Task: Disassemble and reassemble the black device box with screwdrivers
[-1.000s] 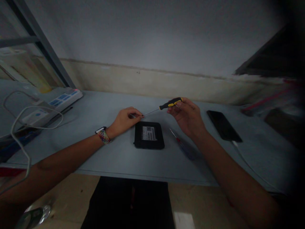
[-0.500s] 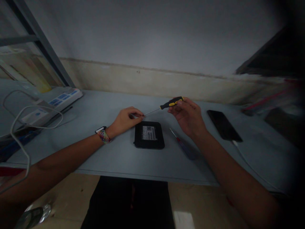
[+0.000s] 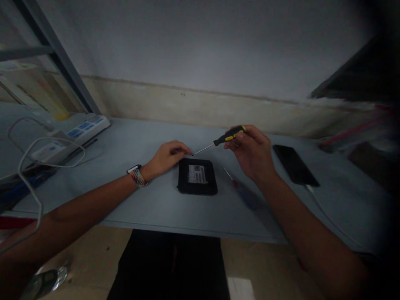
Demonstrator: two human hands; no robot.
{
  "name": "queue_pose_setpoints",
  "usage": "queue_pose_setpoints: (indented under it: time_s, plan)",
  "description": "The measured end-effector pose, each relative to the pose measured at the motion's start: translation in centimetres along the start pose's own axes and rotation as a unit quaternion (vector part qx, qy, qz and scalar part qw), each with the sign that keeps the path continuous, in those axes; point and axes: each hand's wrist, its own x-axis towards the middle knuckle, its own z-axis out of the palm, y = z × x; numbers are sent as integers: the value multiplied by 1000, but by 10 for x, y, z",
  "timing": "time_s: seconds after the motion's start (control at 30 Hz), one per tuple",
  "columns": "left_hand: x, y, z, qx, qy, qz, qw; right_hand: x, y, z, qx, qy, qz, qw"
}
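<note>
My right hand grips the handle of a black and yellow screwdriver, whose thin shaft slants down to the left. The screwdriver's tip is beside the fingertips of my left hand. My left hand rests at the upper left corner of a flat black box with a white label, its thumb and fingers slightly apart. Nothing can be made out between them. A second screwdriver, with a dark handle and a red collar, lies right of the box, near my right forearm.
A black phone with a white cable lies on the grey table at the right. On the left are a white power strip and looping white cables. A metal frame stands at the back left, before the wall.
The screwdriver's tip has drawn slightly away from my left fingertips, and my right hand has shifted a little right. My left thumb and fingers have parted slightly.
</note>
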Motion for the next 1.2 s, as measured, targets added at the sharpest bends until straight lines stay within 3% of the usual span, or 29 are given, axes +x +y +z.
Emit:
queue_pose_setpoints:
  time_s: [0.37,0.9,1.2]
  plan:
    - [1,6,-1,35,-57,12,998,-11,-2,8,-56,-67,-61,994]
    - [2,7,-2,27,-66,6,997,-8,-16,12,-58,-23,-68,996]
    - [1,8,-2,11,-71,15,997,-10,-15,12,-52,-28,-59,996]
